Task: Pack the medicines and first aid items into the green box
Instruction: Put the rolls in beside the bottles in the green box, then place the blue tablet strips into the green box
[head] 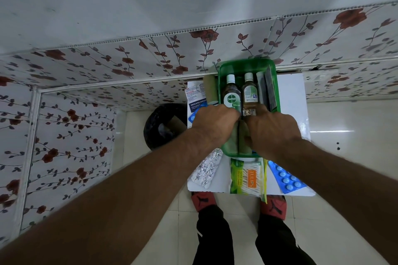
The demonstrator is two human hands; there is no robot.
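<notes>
The green box (223, 84) stands on a small white table (289, 92). Inside lie a large Dettol bottle (231, 92) and a smaller brown bottle (249, 92), caps pointing away, with dark flat packs (267, 90) along the right wall. My left hand (215, 121) curls over the base of the large bottle. My right hand (273, 129) grips the base of the small one. Tan rolls (237, 140) show between my hands in the box's near end. Outside the box lie a tan roll (210, 89), a dressing carton (197, 98), silver blister strips (207, 171), a cotton swab pack (247, 176) and a blue tablet strip (287, 178).
A black bin (163, 125) stands on the floor left of the table. Floral wall panels (86, 84) close in the back and left. My feet in red slippers (203, 200) are under the table's near edge. Another blue strip (192, 116) peeks out by my left hand.
</notes>
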